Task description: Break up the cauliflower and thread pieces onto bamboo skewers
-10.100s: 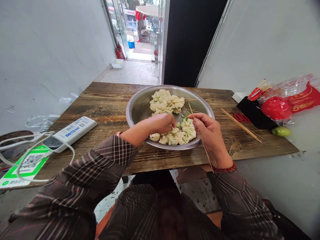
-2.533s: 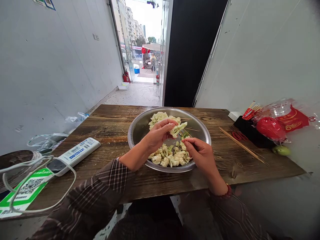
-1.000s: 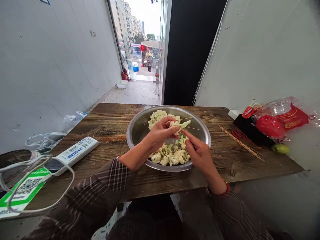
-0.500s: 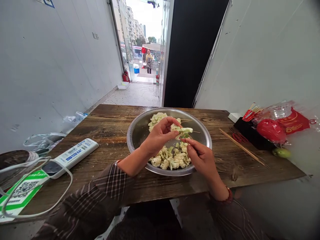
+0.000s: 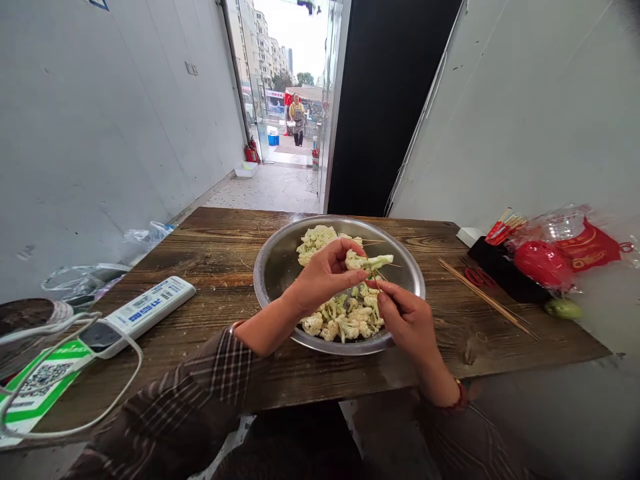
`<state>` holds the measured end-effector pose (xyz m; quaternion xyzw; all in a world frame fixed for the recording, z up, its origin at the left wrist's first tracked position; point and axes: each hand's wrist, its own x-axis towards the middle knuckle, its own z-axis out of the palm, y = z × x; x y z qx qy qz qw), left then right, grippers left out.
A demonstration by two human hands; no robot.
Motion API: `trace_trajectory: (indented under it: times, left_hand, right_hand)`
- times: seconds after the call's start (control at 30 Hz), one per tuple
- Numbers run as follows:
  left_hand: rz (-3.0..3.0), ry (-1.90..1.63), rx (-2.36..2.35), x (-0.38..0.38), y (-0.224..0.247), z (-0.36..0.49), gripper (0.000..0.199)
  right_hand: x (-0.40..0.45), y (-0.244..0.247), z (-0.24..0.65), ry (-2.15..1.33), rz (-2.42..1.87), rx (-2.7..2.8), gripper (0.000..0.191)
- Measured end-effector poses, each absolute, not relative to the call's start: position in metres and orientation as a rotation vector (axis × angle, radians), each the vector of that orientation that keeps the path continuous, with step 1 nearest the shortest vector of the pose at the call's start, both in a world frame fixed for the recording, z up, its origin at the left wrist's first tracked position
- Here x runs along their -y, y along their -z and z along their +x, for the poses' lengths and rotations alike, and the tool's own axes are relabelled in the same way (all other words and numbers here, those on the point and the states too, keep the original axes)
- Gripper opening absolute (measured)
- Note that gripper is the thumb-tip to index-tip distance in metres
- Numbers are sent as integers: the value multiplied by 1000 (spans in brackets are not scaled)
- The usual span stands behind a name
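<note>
Above a wide metal bowl [image 5: 267, 267], my left hand [image 5: 323, 275] pinches a cauliflower floret [image 5: 373, 262] whose pale stem points right. Just below and to its right, my right hand [image 5: 406, 313] has thumb and fingers closed on a thin wooden skewer [image 5: 375, 283], which reaches up to the floret. Loose cauliflower pieces [image 5: 350, 321] lie in the near part of the bowl. At its far side sit more florets [image 5: 316, 239], with thin skewers sticking out to the right. Fingers partly cover the place where skewer and floret meet.
Several skewers [image 5: 487, 297] lie on the wooden table [image 5: 215, 267] right of the bowl, near a black box [image 5: 505, 270] with red packets. A white power strip [image 5: 145, 313], its cable and a green QR card [image 5: 47, 383] are at left. A person [image 5: 297, 120] is outside the doorway.
Both hands have shifted slightly right, with the floret and skewer. The floret's stem now tilts up a little more. The person outside appears slightly nearer.
</note>
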<state>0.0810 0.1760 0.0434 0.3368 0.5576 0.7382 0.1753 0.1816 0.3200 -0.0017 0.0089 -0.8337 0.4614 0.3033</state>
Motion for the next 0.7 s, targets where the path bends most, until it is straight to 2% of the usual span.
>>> trace_trajectory:
  times: [0.7]
  left_hand:
    - [857, -2163, -1690, -182, -42, 78, 20]
  right_hand:
    - [-321, 8, 177, -1345, -21, 2215, 32]
